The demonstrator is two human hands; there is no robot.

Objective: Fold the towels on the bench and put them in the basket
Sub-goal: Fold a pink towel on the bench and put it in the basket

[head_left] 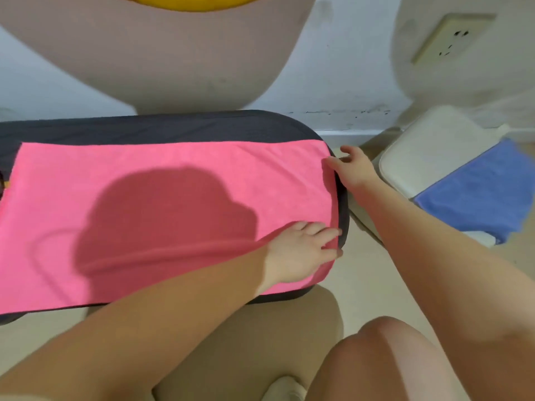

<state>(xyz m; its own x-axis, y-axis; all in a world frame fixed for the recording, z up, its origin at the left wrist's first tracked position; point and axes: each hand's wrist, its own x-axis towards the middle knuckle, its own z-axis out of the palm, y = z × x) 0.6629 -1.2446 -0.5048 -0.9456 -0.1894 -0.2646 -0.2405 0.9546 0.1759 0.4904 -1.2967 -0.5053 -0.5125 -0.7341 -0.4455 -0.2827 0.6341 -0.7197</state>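
Note:
A pink towel [162,198] lies spread flat over the dark bench [173,124], covering most of its top. My left hand [304,251] pinches the towel's near right corner at the bench's rounded end, and a long ridge of cloth runs left from it. My right hand [351,167] holds the towel's far right corner between thumb and fingers. To the right on the floor stands a white basket [428,146] with a folded blue towel [477,192] lying across it.
A white wall with a socket [451,37] rises behind the bench. A beige and yellow shape [162,47] hangs at the top of the view. My knee [385,360] and a beige floor fill the foreground.

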